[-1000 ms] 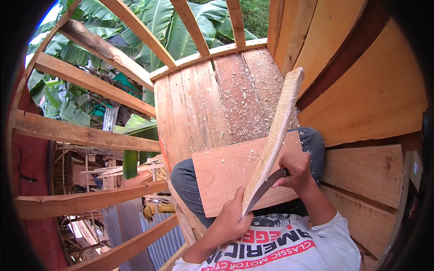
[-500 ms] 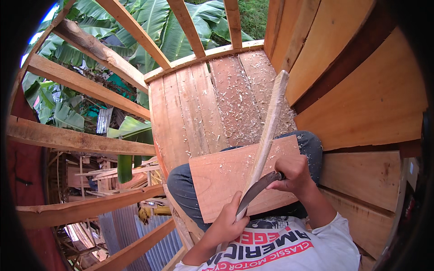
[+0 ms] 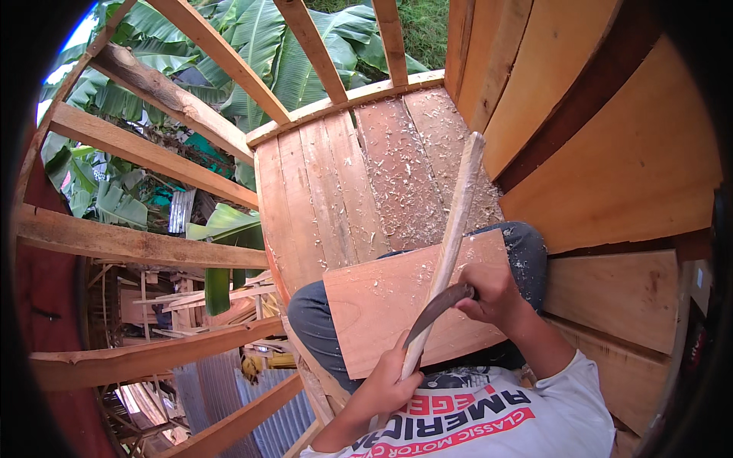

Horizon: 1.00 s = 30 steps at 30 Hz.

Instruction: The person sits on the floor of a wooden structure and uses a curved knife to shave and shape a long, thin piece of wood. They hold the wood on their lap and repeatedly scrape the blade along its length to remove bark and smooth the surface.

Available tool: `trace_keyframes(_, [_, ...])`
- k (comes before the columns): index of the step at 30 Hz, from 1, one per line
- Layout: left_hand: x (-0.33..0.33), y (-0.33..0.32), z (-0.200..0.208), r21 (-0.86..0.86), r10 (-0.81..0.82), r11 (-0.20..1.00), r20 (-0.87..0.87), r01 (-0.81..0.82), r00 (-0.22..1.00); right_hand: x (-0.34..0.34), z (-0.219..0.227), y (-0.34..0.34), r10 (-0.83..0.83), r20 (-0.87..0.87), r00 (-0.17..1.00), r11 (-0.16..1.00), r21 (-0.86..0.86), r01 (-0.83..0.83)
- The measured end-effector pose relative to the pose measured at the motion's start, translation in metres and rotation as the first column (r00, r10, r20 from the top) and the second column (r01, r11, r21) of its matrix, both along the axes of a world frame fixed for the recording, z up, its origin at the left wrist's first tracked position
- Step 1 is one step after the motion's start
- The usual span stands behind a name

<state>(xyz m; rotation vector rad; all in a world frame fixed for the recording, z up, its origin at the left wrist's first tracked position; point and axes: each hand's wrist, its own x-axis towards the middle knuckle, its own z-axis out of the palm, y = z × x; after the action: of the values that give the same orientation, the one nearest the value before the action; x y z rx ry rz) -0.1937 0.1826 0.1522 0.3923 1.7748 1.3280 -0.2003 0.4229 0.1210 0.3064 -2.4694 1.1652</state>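
A narrow wooden slat is gripped at its near end by the left hand; a curved blade, seemingly touching it, is clenched in the right hand.

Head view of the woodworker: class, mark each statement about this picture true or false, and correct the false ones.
1. The right hand holds a curved blade. True.
2. The left hand grips the lower end of a long wooden slat. True.
3. The flat board lies on the plank floor beside the person. False: it rests across the person's lap.
4. The plank floor is swept bare. False: wood shavings are scattered over it.
5. Banana leaves show beyond the timber frame. True.
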Motion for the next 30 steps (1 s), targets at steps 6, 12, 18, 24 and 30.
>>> trace_keyframes(6, [-0.002, -0.003, -0.004, -0.014, -0.018, 1.000, 0.017, 0.018, 1.000, -0.006, -0.001, 0.017, -0.165, 0.114, 0.980, 0.977, -0.115, 0.178])
trace_keyframes(12, [0.001, -0.005, -0.004, 0.001, -0.037, 0.999, 0.037, 0.037, 0.999, -0.017, 0.001, 0.036, -0.303, -0.003, 0.953, 0.953, 0.013, 0.303])
trace_keyframes(18, [0.003, -0.008, -0.011, 0.109, 0.020, 0.993, 0.129, -0.035, 0.991, -0.011, -0.004, 0.024, -0.285, -0.019, 0.958, 0.955, -0.086, 0.283])
trace_keyframes(24, [0.003, -0.009, -0.012, 0.137, -0.070, 0.989, 0.129, 0.052, 0.989, 0.000, 0.010, 0.011, 0.115, -0.143, 0.983, 0.971, 0.225, -0.081])
trace_keyframes(30, [-0.002, -0.014, -0.015, 0.146, -0.088, 0.987, 0.182, 0.061, 0.979, -0.005, 0.002, 0.024, -0.194, -0.014, 0.981, 0.980, -0.051, 0.193])
